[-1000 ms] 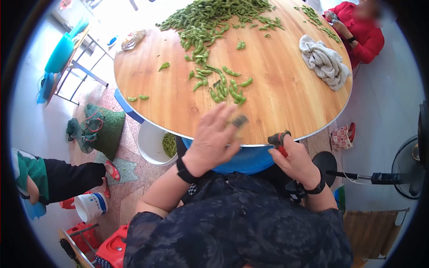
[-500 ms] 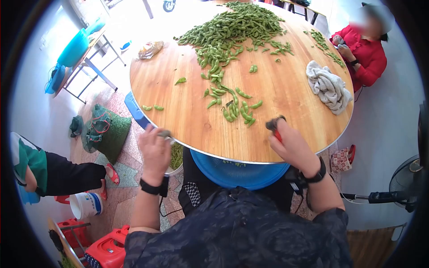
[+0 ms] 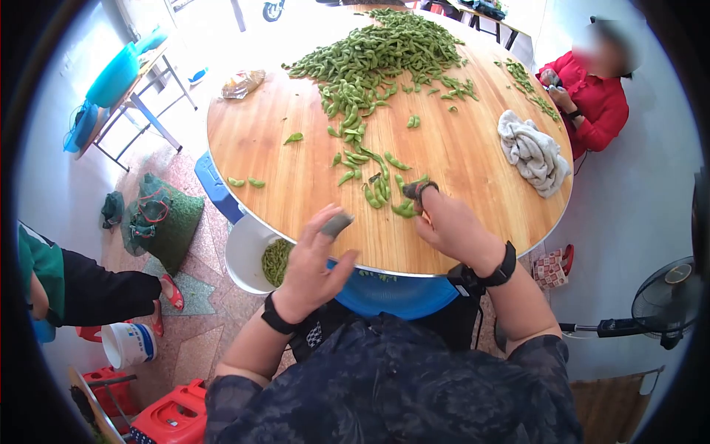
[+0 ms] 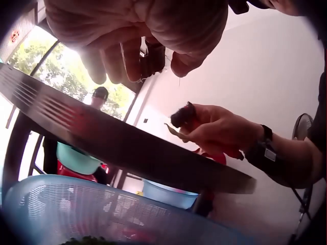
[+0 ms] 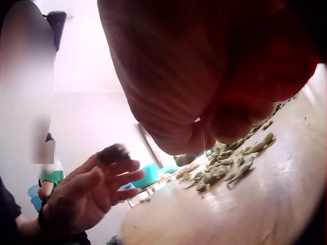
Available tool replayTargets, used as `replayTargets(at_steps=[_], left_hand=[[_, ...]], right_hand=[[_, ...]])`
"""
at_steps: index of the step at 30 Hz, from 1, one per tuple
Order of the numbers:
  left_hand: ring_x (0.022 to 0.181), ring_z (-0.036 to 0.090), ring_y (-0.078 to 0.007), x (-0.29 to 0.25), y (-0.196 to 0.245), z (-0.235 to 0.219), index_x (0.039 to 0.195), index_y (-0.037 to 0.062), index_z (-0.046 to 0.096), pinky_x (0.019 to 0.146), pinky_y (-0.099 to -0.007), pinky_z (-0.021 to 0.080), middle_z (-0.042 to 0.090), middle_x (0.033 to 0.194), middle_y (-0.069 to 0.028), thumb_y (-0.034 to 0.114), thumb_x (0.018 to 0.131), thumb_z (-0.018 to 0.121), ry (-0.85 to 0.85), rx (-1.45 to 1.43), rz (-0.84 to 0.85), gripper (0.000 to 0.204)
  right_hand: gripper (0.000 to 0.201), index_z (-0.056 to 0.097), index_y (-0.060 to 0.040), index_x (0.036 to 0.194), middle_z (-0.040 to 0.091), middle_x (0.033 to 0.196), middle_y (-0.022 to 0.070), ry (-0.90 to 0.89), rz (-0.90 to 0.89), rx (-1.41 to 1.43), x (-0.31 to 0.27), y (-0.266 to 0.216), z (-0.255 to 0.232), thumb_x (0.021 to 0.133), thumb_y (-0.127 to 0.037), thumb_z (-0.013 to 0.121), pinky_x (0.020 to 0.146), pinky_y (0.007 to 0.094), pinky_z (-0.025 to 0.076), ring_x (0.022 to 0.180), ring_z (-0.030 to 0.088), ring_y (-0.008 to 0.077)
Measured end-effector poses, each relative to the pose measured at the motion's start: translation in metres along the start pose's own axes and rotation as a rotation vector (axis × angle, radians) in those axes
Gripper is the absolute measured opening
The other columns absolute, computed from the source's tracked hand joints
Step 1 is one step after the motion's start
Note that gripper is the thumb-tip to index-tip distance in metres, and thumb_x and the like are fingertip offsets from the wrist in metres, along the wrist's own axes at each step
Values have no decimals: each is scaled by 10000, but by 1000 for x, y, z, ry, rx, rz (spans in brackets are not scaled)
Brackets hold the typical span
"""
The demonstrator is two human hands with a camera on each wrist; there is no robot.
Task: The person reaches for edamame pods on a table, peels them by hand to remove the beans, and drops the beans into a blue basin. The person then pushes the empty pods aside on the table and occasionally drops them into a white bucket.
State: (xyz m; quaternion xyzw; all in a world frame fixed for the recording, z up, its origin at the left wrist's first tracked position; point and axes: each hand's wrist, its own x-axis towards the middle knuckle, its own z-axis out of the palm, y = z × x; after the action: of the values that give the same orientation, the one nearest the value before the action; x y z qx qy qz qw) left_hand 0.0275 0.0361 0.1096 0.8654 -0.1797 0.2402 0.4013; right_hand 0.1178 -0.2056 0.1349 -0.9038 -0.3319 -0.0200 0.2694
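My right hand [image 3: 462, 229], with a dark covering on a fingertip, is over the front of the round wooden table [image 3: 281, 185]. In the left wrist view it pinches a green soybean pod [image 4: 175, 132] between thumb and finger. A small group of pods [image 3: 376, 196] lies just left of its fingertips. My left hand [image 3: 312, 268] hovers at the table's front edge with fingers spread and nothing in them; a grey cover [image 3: 337, 225] wraps one finger. Behind the loose pods spreads a large heap of soybean pods [image 3: 381, 55].
Below the table edge sits a blue basket [image 3: 396, 296] over my lap. A white bucket [image 3: 240, 255] with pods in it stands to the left. A crumpled cloth [image 3: 532, 155] lies at the table's right, near a person in red [image 3: 603, 111]. A fan [image 3: 665, 296] stands at right.
My left hand moved from over the table out to the left by the bucket, then back to the front edge. The right hand reached forward to the loose pods and now pinches one.
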Motion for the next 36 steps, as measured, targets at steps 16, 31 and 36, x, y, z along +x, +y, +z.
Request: replayTargets(at_steps=[16, 31, 36], left_hand=[[636, 420, -34, 1, 33, 52, 864, 34, 557, 548, -231, 369, 461, 685, 41, 209, 998, 480, -387, -944, -579, 234], [600, 519, -239, -8, 35, 60, 835, 14, 534, 566, -344, 423, 520, 680, -120, 132, 924, 571, -237, -451, -362, 153], [642, 526, -359, -5, 36, 55, 841, 8, 541, 560, -382, 420, 527, 705, -173, 73, 831, 649, -102, 26, 78, 126]], right_hand=[[117, 485, -42, 1017, 569, 703, 28, -76, 413, 1065, -49, -20, -2, 922, -107, 460, 436, 242, 433, 528, 562, 87], [101, 439, -44, 1007, 531, 675, 20, -299, 433, 1056, -54, -32, -2, 941, -104, 391, 384, 218, 397, 420, 477, 71], [122, 447, -59, 1038, 532, 689, 20, -315, 485, 1076, -54, -37, 4, 945, -100, 381, 377, 206, 388, 414, 474, 71]])
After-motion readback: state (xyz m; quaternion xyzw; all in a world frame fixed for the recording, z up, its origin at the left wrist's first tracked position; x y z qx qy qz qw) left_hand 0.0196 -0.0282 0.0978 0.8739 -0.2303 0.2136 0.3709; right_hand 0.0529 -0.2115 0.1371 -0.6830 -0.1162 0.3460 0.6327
